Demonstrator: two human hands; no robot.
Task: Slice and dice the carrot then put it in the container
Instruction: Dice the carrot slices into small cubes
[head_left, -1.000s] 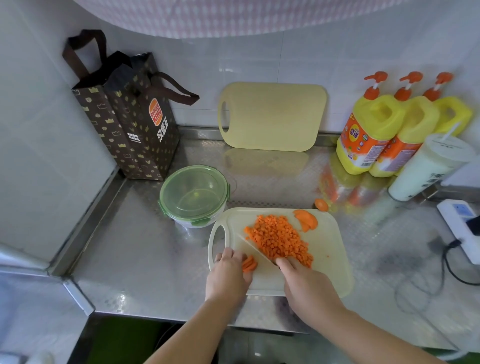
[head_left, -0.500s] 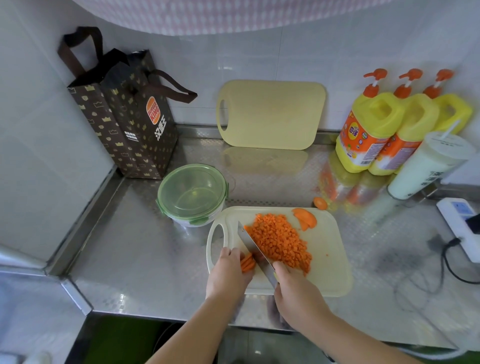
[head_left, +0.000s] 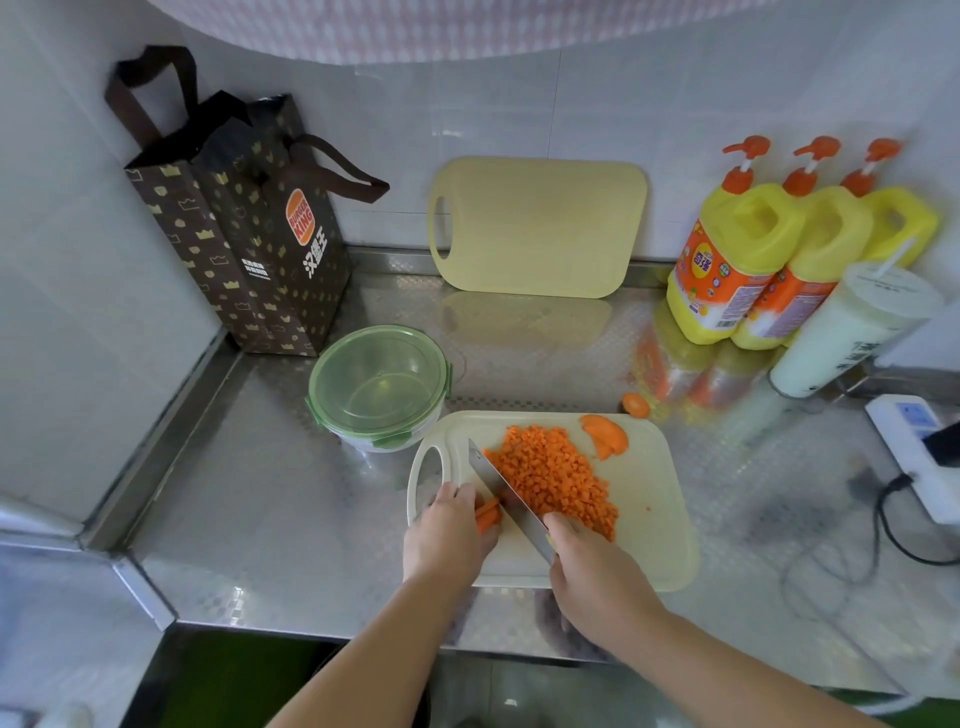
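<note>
Carrot strips (head_left: 487, 514) lay on the board (head_left: 647, 525), pinned under the curled fingers of your left hand (head_left: 449, 530). Your right hand (head_left: 592, 569) was wrapped round the knife (head_left: 505, 489), its blade slanting just beside those fingers. Dice (head_left: 553, 480) were heaped right of the blade. The lidded container (head_left: 379, 382) stood beyond your left hand.

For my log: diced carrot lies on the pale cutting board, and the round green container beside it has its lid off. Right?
No: the head view shows the round green-lidded container with its lid on. The diced orange carrot does lie on the pale cutting board.
</note>
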